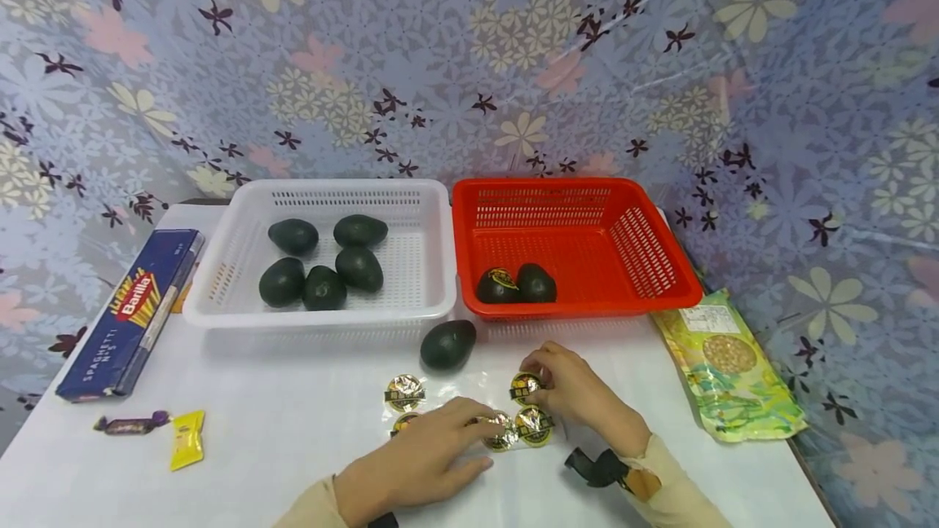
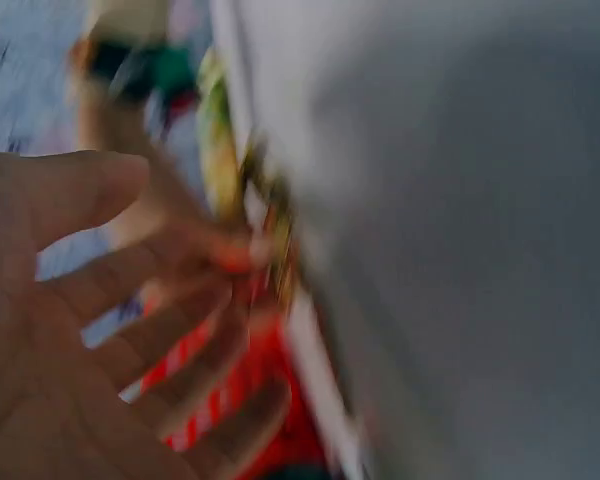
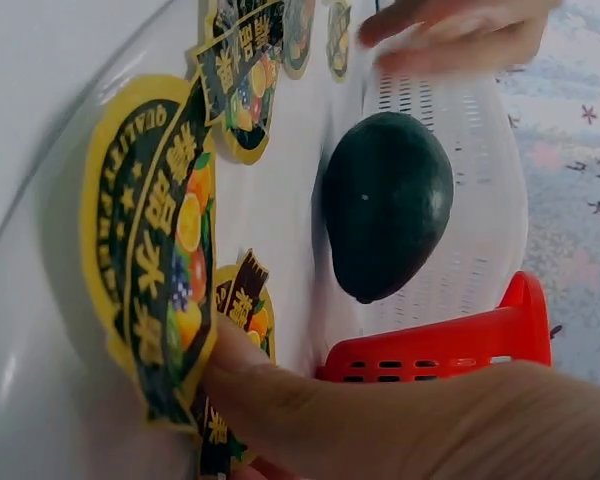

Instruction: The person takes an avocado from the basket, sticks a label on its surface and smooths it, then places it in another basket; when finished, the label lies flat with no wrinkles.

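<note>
A clear sheet of round black-and-gold fruit stickers (image 1: 534,425) lies on the white table, its near edge curving up in the right wrist view. My right hand (image 1: 579,393) pinches a sticker (image 1: 524,388) at the sheet's upper right, thumb against its edge; the fingertips' exact hold is partly hidden. Fingers spread, my left hand (image 1: 421,459) reaches over the sheet, its fingertips by a lower sticker (image 1: 499,432). Beyond the sheet sits one dark green avocado (image 1: 448,345), bare on its visible side. The left wrist view is blurred.
A white basket (image 1: 319,319) holds several avocados. Beside it, a red basket (image 1: 587,310) contains two, one wearing a sticker (image 1: 502,278). Leftward lie a spaghetti box (image 1: 132,316) and two wrapped candies (image 1: 187,440); a yellow-green bag (image 1: 734,373) lies at right.
</note>
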`<action>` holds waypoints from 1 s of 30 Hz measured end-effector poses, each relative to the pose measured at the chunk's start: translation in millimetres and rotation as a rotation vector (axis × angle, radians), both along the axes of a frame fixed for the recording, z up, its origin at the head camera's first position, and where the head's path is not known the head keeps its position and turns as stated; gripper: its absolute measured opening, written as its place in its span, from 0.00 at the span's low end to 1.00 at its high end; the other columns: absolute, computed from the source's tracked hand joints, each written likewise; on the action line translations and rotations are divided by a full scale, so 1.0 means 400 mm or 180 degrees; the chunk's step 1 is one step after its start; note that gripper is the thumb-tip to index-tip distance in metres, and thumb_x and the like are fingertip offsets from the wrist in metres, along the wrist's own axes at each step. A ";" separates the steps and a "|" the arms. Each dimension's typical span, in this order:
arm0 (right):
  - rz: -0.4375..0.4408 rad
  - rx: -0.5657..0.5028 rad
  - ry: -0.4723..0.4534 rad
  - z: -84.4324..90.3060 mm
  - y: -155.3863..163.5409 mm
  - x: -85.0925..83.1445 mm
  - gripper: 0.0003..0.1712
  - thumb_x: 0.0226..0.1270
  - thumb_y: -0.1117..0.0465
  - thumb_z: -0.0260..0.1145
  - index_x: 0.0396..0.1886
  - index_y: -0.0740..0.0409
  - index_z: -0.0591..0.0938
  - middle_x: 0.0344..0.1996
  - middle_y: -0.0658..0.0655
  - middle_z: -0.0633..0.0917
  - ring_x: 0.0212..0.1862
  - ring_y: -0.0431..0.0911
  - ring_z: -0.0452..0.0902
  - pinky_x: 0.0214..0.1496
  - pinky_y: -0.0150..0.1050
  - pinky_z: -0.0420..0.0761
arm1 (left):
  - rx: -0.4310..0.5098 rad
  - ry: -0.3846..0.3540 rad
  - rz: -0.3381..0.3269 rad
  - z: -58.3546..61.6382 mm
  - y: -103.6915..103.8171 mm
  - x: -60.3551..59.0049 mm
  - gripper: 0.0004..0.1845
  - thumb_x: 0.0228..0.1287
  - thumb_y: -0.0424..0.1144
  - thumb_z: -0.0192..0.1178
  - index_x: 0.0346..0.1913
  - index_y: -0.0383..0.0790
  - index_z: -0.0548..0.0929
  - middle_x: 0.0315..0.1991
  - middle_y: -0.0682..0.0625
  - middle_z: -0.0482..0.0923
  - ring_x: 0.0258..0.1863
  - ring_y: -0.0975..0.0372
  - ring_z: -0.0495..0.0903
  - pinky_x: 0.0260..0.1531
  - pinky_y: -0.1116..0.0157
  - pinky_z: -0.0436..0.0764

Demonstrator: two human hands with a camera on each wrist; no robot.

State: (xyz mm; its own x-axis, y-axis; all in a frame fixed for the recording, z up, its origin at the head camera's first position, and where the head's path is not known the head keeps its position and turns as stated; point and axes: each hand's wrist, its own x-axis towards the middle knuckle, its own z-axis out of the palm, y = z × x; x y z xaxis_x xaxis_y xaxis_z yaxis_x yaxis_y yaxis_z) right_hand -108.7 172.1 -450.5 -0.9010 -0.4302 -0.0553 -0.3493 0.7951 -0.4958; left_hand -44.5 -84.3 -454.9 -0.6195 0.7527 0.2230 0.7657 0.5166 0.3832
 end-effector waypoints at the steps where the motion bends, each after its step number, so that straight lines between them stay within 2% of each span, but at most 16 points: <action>1: -0.0014 0.0001 -0.0013 -0.001 -0.001 -0.001 0.18 0.48 0.64 0.80 0.40 0.55 0.85 0.31 0.49 0.78 0.34 0.38 0.72 0.36 0.32 0.73 | -0.0156 0.0022 -0.0078 -0.009 0.019 0.003 0.23 0.75 0.51 0.54 0.67 0.49 0.77 0.65 0.53 0.77 0.66 0.61 0.75 0.64 0.62 0.77; 3: -0.0047 -0.0004 -0.0063 -0.003 -0.002 -0.003 0.17 0.49 0.65 0.80 0.38 0.55 0.84 0.31 0.49 0.78 0.34 0.39 0.72 0.37 0.32 0.73 | -0.0460 0.0112 -0.0187 -0.023 0.049 0.008 0.27 0.76 0.55 0.51 0.72 0.50 0.71 0.72 0.52 0.71 0.71 0.58 0.71 0.68 0.59 0.75; 6: -0.0103 -0.0068 -0.0215 -0.004 -0.005 -0.006 0.17 0.50 0.66 0.80 0.37 0.54 0.81 0.31 0.49 0.78 0.35 0.40 0.72 0.38 0.32 0.73 | -0.0812 0.0209 -0.0248 -0.035 0.074 0.015 0.29 0.75 0.58 0.50 0.74 0.52 0.68 0.75 0.52 0.67 0.73 0.57 0.68 0.69 0.57 0.74; 11: -0.0073 -0.0211 -0.0418 -0.006 -0.003 -0.013 0.16 0.53 0.66 0.78 0.37 0.54 0.79 0.29 0.48 0.79 0.34 0.39 0.72 0.38 0.31 0.73 | -0.1041 0.0361 -0.0227 -0.040 0.088 0.023 0.30 0.71 0.59 0.55 0.72 0.54 0.70 0.74 0.52 0.67 0.72 0.57 0.68 0.67 0.58 0.75; 14: 0.0084 -0.0274 -0.0321 -0.012 0.001 -0.019 0.12 0.56 0.67 0.76 0.35 0.52 0.81 0.27 0.46 0.80 0.32 0.36 0.72 0.37 0.30 0.73 | -0.1086 0.0389 -0.0201 -0.039 0.091 0.026 0.31 0.70 0.59 0.55 0.73 0.54 0.70 0.75 0.52 0.67 0.72 0.57 0.68 0.67 0.57 0.75; 16: 0.0142 -0.0373 -0.0168 -0.018 0.001 -0.025 0.09 0.58 0.67 0.74 0.33 0.51 0.83 0.26 0.45 0.81 0.32 0.35 0.73 0.37 0.29 0.75 | -0.1105 0.0321 -0.0182 -0.036 0.092 0.026 0.31 0.70 0.59 0.56 0.73 0.54 0.70 0.75 0.52 0.67 0.73 0.56 0.67 0.67 0.56 0.75; 19: 0.0045 -0.0609 0.0067 -0.028 0.000 -0.028 0.07 0.59 0.66 0.74 0.32 0.51 0.85 0.28 0.45 0.84 0.33 0.34 0.76 0.38 0.29 0.79 | -0.1086 0.0218 -0.0160 -0.031 0.091 0.025 0.31 0.70 0.59 0.57 0.72 0.55 0.71 0.74 0.53 0.67 0.73 0.57 0.68 0.68 0.56 0.75; 23: -0.0272 -0.0968 0.0093 -0.037 -0.003 -0.025 0.07 0.59 0.66 0.75 0.34 0.52 0.85 0.32 0.49 0.85 0.36 0.37 0.78 0.40 0.30 0.82 | -0.0880 0.0208 -0.0181 -0.024 0.090 0.018 0.29 0.69 0.57 0.59 0.70 0.52 0.74 0.71 0.52 0.72 0.70 0.58 0.71 0.67 0.60 0.76; 26: -0.0527 -0.1231 -0.0077 -0.041 -0.010 -0.020 0.07 0.60 0.66 0.73 0.38 0.56 0.86 0.36 0.54 0.87 0.38 0.38 0.81 0.41 0.29 0.82 | -0.0426 0.0183 -0.0123 -0.010 0.078 -0.001 0.24 0.72 0.51 0.58 0.66 0.48 0.77 0.67 0.50 0.74 0.68 0.58 0.73 0.66 0.61 0.76; 28: -0.0704 -0.1476 -0.0259 -0.041 -0.016 -0.019 0.08 0.62 0.66 0.72 0.41 0.60 0.86 0.39 0.58 0.88 0.39 0.38 0.82 0.41 0.29 0.82 | 0.0020 0.0216 0.0070 0.005 0.062 -0.026 0.20 0.72 0.42 0.58 0.63 0.45 0.78 0.64 0.47 0.76 0.66 0.57 0.75 0.66 0.60 0.76; 30: -0.0898 -0.1814 -0.0513 -0.039 -0.025 -0.019 0.11 0.64 0.67 0.70 0.45 0.64 0.85 0.41 0.62 0.88 0.38 0.38 0.83 0.42 0.28 0.83 | 0.0369 0.0298 0.0410 0.019 0.039 -0.058 0.19 0.70 0.35 0.57 0.62 0.42 0.79 0.63 0.44 0.77 0.65 0.54 0.75 0.67 0.57 0.76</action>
State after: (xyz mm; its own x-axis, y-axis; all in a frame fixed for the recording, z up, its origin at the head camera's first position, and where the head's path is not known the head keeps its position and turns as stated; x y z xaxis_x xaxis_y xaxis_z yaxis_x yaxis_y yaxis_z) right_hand -116.2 162.2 -466.1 -0.9831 -0.1804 -0.0321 -0.0520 0.4427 -0.8952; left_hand -67.6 -68.6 -447.2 -0.6814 0.6346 0.3647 0.7312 0.5692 0.3759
